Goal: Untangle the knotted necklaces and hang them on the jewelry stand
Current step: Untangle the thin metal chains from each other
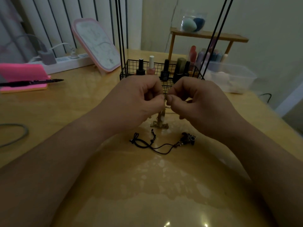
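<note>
At the centre of the frame the left hand (134, 102) and the right hand (201, 105) meet thumb to thumb, each pinching the top of a pale gold chain (161, 118) between thumb and forefinger. The chain hangs down from between them, and its bunched lower end rests on the yellow surface (147, 185) just below the hands. Lower in the frame, near the wrists, a black cord necklace (147, 143) lies loose on the surface, its dark pendant (188, 138) close under the right wrist. A black wire basket (131, 69) stands behind the hands.
</note>
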The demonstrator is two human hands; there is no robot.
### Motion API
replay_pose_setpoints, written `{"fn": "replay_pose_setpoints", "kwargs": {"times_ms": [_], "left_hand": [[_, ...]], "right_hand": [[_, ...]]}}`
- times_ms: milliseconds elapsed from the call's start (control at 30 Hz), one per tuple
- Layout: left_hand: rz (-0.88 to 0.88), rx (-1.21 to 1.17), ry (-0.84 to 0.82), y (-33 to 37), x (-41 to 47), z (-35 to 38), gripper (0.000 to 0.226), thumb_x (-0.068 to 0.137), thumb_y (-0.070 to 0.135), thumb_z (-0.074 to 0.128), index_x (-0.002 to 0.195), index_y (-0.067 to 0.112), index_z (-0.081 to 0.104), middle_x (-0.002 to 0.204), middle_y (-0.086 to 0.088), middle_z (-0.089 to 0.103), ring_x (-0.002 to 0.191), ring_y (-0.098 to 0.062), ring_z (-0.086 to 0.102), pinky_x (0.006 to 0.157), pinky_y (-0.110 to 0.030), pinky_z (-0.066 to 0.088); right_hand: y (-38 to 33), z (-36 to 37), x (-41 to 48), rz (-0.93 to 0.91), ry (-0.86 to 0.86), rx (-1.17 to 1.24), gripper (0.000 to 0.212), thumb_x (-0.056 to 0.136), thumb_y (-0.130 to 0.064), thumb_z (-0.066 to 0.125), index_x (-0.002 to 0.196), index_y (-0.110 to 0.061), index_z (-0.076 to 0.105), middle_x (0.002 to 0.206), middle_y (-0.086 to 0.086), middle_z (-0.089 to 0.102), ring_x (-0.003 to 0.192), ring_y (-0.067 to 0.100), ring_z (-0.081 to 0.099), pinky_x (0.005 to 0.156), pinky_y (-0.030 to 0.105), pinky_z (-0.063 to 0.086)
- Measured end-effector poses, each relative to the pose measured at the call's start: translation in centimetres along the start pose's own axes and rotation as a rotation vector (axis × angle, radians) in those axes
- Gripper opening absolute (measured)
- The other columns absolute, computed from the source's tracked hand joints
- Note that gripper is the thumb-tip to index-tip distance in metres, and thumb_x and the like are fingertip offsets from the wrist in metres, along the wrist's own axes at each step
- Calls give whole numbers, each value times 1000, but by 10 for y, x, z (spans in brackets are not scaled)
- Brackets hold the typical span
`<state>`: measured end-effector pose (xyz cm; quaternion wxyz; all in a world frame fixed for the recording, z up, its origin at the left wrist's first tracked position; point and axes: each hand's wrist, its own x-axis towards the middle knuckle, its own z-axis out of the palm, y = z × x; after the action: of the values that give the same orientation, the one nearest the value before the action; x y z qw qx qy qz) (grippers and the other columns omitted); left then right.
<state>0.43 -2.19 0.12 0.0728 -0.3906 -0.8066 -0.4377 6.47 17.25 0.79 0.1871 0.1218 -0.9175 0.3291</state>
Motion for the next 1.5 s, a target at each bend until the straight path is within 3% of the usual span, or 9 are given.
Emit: {"fn": "replay_pose_setpoints", "kwargs": {"times_ms": [267, 533, 800, 900, 1033, 1167, 1300, 1433, 1500], "left_hand": [[46, 39, -5, 0, 0, -2, 4, 95, 20, 68, 96, 24, 68, 78, 12, 64, 70, -8, 62, 60, -18, 50], [-28, -47, -58, 2, 1, -5, 4, 97, 16, 67, 94, 18, 69, 75, 3, 71, 64, -10, 68, 58, -17, 52], [-136, -163, -82, 4, 2, -9, 12, 103, 16, 59, 94, 14, 66, 75, -1, 71, 67, -16, 70, 65, -26, 61], [-202, -303, -66, 6, 3, -11, 15, 106, 14, 54, 97, 10, 65, 76, 0, 69, 71, -17, 69, 71, -33, 64], [-245, -431, -66, 10, 4, -10, 15, 105, 12, 54, 97, 9, 66, 77, 0, 68, 70, -16, 65, 72, -36, 65], [-256, -425, -88, 10, 4, -8, 15, 103, 11, 57, 92, 14, 67, 76, 2, 69, 68, -13, 62, 67, -29, 60], [-282, -507, -39, 5, 6, -7, 14, 99, 6, 59, 89, 12, 66, 78, 1, 67, 68, -15, 57, 61, -28, 55], [-339, -645, 11, 1, 7, -5, 5, 95, 0, 59, 99, 0, 63, 86, -1, 62, 68, -15, 55, 56, -28, 52], [-362, -723, 15, 1, 8, -3, 9, 95, -3, 58, 90, 3, 61, 97, -5, 63, 67, -14, 57, 55, -27, 51]], "right_hand": [[-3, -3, 0, 11, -37, 46, 14, 89, -37, 62, 93, -24, 67, 84, -3, 67, 75, 14, 63, 66, 34, 55], [-3, -5, 0, 33, -41, 81, 7, 93, -32, 64, 92, -26, 66, 85, 0, 67, 74, 16, 64, 65, 38, 57], [-7, -6, 0, 72, -64, 152, 18, 89, -36, 60, 90, -20, 65, 91, 11, 68, 89, 30, 66, 79, 59, 56], [-6, -8, 1, 104, -81, 204, 21, 84, -35, 57, 89, -16, 65, 95, 10, 70, 93, 27, 67, 88, 55, 58], [-1, -7, 3, 152, -129, 363, 12, 85, -30, 56, 84, -22, 64, 89, -8, 73, 92, 10, 70, 87, 38, 58], [2, -5, 6, 199, -114, 574, 11, 86, -25, 56, 82, -21, 66, 95, 4, 73, 104, 29, 71, 98, 49, 57], [2, -3, 7, 241, -103, 759, 13, 84, -19, 53, 80, -18, 65, 90, 3, 74, 94, 22, 72, 84, 34, 57], [3, -2, 7, 252, -83, 762, 8, 83, -18, 56, 83, -12, 62, 81, 3, 73, 89, 24, 74, 83, 32, 58], [3, -1, 6, 256, -71, 741, 7, 83, -17, 60, 85, -10, 61, 79, 4, 71, 87, 24, 74, 83, 33, 59]]}}
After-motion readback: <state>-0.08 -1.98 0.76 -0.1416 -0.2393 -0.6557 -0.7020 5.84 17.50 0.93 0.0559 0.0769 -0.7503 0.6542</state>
